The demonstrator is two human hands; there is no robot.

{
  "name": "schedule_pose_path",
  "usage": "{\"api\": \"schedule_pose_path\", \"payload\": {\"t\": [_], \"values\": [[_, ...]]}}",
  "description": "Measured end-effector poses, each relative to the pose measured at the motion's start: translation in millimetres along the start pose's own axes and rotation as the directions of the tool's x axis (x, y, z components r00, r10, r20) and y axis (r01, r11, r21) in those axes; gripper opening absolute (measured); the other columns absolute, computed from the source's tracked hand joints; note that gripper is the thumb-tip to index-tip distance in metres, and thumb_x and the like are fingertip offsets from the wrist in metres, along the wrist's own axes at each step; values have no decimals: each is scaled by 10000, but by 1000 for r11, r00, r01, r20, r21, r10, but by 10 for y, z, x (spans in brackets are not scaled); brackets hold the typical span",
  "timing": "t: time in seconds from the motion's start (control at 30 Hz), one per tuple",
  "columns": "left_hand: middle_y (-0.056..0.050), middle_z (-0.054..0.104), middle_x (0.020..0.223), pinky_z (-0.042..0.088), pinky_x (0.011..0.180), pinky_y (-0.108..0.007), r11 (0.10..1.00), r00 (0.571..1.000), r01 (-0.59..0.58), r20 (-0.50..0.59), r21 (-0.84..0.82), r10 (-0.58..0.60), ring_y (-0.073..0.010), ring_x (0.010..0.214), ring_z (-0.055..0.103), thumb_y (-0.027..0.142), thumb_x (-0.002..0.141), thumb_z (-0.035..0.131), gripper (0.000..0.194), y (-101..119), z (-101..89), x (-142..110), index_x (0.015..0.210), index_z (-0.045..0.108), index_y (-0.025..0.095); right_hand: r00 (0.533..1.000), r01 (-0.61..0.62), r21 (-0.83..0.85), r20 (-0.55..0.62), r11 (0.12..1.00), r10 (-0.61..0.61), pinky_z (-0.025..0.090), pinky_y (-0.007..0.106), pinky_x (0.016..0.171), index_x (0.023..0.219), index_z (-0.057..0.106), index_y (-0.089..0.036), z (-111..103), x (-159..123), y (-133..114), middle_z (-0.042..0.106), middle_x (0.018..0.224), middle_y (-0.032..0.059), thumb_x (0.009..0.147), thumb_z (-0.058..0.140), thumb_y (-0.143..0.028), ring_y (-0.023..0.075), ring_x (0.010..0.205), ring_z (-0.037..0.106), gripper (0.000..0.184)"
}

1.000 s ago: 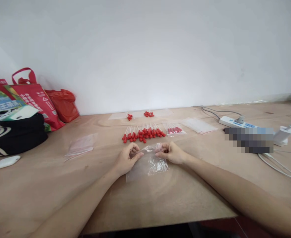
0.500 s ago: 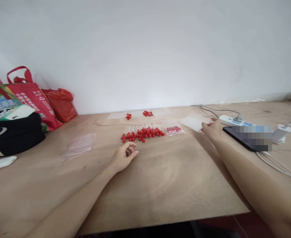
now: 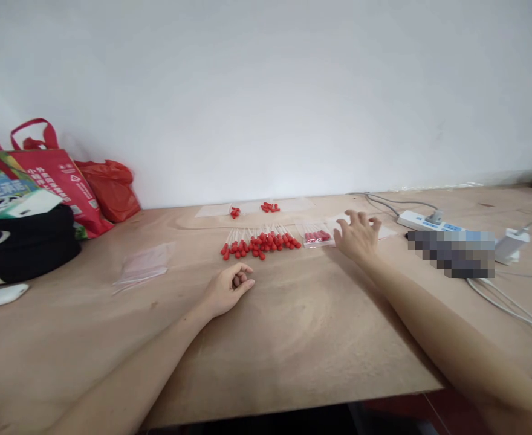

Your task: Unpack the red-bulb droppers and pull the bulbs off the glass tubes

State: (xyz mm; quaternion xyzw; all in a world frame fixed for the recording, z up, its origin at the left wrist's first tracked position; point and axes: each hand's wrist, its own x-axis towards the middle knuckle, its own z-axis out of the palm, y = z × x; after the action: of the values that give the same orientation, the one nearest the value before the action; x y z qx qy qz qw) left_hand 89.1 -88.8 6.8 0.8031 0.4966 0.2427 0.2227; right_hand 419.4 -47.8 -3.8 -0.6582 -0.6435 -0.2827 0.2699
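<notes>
My left hand rests on the table just in front of a pile of red-headed sticks with thin white stems. Its fingers are loosely curled, the thumb stands apart, and nothing is in it. To the right, my right hand hovers with spread, bent fingers and holds nothing. Beside it lies a clear plastic bag containing several red-headed sticks. Beneath and behind this hand is a whitish flat sheet or bag, partly hidden.
A stack of clear bags lies left on the wooden table. Small red pieces sit on pale sheets at the back. A power strip, cables and a blurred-out dark device are right; shopping bags and black cloth left.
My right hand has moved left from the whitish sheet's right edge toward the filled bag, and its fingers have spread. The left hand has barely moved.
</notes>
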Motion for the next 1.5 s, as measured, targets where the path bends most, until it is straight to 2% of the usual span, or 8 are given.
{"api": "schedule_pose_path", "payload": {"t": [0.23, 0.4, 0.57, 0.67, 0.77, 0.97, 1.27, 1.5], "values": [[10, 544, 707, 394, 569, -238, 999, 1000, -15, 9, 33, 15, -106, 589, 469, 346, 743, 496, 217, -3, 3, -9, 881, 551, 189, 898, 355, 202, 199, 913, -393, 191, 389, 818, 894, 636, -268, 51, -31, 41, 605, 998, 31, 753, 472, -368, 200, 918, 447, 239], [6, 552, 699, 398, 559, -239, 997, 999, -39, -1, 63, 40, -110, 588, 478, 347, 742, 495, 210, -6, 4, -5, 863, 566, 191, 909, 364, 89, 181, 927, -374, 227, 344, 721, 696, 627, -161, 107, -3, -47, 629, 756, 93, 781, 412, -202, 198, 793, 477, 235], [-1, 566, 705, 405, 570, -248, 995, 998, -53, -14, 79, 54, -123, 609, 501, 341, 735, 503, 197, 5, 4, -13, 839, 575, 191, 996, -33, 81, 80, 996, 26, 256, 293, 609, 829, 551, -137, 29, -9, -54, 616, 736, 98, 837, 327, -244, 184, 653, 515, 249], [-1, 567, 704, 408, 579, -251, 994, 998, -65, -11, 83, 66, -125, 618, 507, 328, 737, 501, 193, 5, 4, -20, 852, 573, 190, 965, -255, 195, 113, 947, 236, 267, 273, 532, 925, 474, -155, -216, -34, -24, 605, 684, 77, 869, 269, -323, 181, 545, 517, 271], [-2, 564, 708, 407, 580, -250, 994, 997, -77, -4, 83, 78, -123, 615, 504, 319, 744, 495, 189, 2, 3, -21, 856, 572, 187, 946, -315, 434, 218, 844, 241, 330, 257, 496, 910, 416, -191, -514, -149, -3, 568, 566, 24, 871, 273, -398, 165, 478, 529, 255], [0, 563, 715, 409, 587, -256, 994, 996, -86, -6, 73, 87, -124, 612, 498, 320, 748, 500, 196, -2, 24, -24, 875, 573, 189, 938, -122, 808, 283, 577, -198, 460, 269, 581, 783, 402, -215, -856, -527, -31, 611, 683, 54, 852, 357, -418, 168, 675, 616, 219], [-20, 567, 754, 399, 730, -296, 955, 939, -296, -178, 21, 295, -152, 762, 510, 327, 795, 482, 175, 166, 20, -49, 761, 561, 174, 666, 56, 959, 173, 279, -726, 445, 312, 797, 780, 444, -197, -715, -366, -742, 599, 973, 85, 862, 394, -302, 159, 983, 542, 143], [-32, 537, 859, 395, 761, -304, 925, 924, -379, -29, 33, 380, -166, 839, 499, 373, 699, 597, 204, 316, 57, -139, 713, 547, 176, 757, 225, 933, 13, 279, -654, 404, 306, 847, 767, 537, -178, -404, -393, -1025, 527, 1050, 86, 813, 494, -267, 151, 967, 497, 109]]}}
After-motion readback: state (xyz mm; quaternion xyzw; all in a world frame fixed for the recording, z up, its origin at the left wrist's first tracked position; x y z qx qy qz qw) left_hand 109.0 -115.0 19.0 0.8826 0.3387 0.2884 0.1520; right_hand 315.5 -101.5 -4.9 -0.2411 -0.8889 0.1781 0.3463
